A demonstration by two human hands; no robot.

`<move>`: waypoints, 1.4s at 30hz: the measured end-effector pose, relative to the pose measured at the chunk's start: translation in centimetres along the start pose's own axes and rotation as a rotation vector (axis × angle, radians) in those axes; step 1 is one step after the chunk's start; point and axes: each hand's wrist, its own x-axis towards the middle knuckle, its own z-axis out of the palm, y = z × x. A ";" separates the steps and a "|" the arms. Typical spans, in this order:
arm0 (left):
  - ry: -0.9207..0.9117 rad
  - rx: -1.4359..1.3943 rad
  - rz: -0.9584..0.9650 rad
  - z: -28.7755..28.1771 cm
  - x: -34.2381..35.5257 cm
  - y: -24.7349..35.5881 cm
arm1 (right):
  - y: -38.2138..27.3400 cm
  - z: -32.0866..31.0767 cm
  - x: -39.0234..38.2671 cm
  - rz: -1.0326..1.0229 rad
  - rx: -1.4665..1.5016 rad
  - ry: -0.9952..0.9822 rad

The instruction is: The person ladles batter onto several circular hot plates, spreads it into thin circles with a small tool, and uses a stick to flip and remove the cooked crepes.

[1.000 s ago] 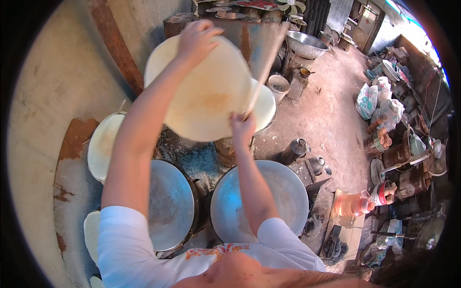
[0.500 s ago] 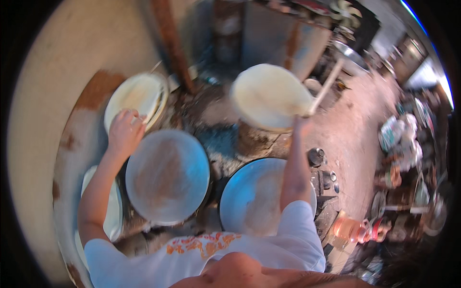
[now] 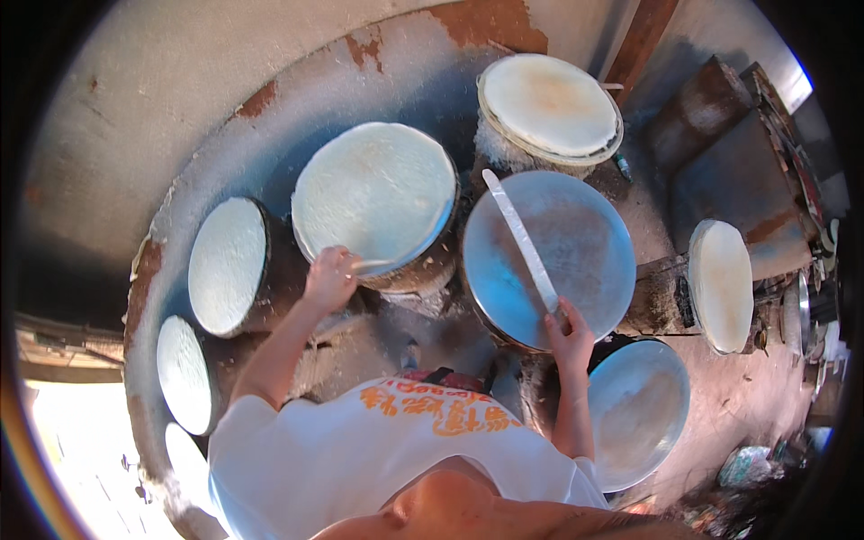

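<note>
My left hand [image 3: 329, 283] is closed on a short pale stick [image 3: 376, 265] at the near edge of a round griddle covered with a pale layer [image 3: 373, 193]. My right hand [image 3: 569, 333] grips a long, flat, pale spatula [image 3: 517, 225] that lies slanted over a bare grey round griddle [image 3: 585, 252] in the middle right. Behind that griddle, a round pale sheet [image 3: 547, 103] rests on a raised round stand at the back. Another bare griddle [image 3: 634, 409] stands lower right, beside my right forearm.
More pale-covered round griddles [image 3: 227, 263] line the curved wall [image 3: 135, 180] on the left. Another pale round sheet [image 3: 720, 283] is at the right, near rusty metal boxes [image 3: 738, 207]. A floor [image 3: 747, 396] and assorted bags [image 3: 747, 463] show at the lower right.
The view has swung round leftward. The large pale sheet that my left hand held aloft has left it; that hand has come down to a griddle's edge. The spatula has lowered over a bare griddle.
</note>
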 end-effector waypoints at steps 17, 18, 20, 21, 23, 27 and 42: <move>0.309 -0.406 0.162 -5.0 9.1 -9.0 | -10.2 12.2 1.6 0.219 0.539 0.034; 0.344 -0.417 0.139 -6.0 10.2 -9.5 | -10.8 12.8 2.7 0.200 0.628 0.046; 0.388 -0.401 0.169 -8.4 12.7 -10.5 | -11.2 13.0 4.2 0.177 0.513 0.002; 0.383 -0.370 0.218 -9.4 14.2 -11.0 | -11.1 13.2 4.8 0.170 0.391 -0.057; 0.375 -0.330 0.258 -10.7 17.2 -11.3 | -12.9 13.8 8.2 -0.039 0.405 0.031; 0.347 -0.292 0.354 -14.6 23.8 -11.0 | -18.0 16.9 18.2 -0.167 0.426 0.017; 0.387 0.049 0.796 -14.6 62.0 10.5 | -13.7 8.4 36.6 -0.159 0.629 0.466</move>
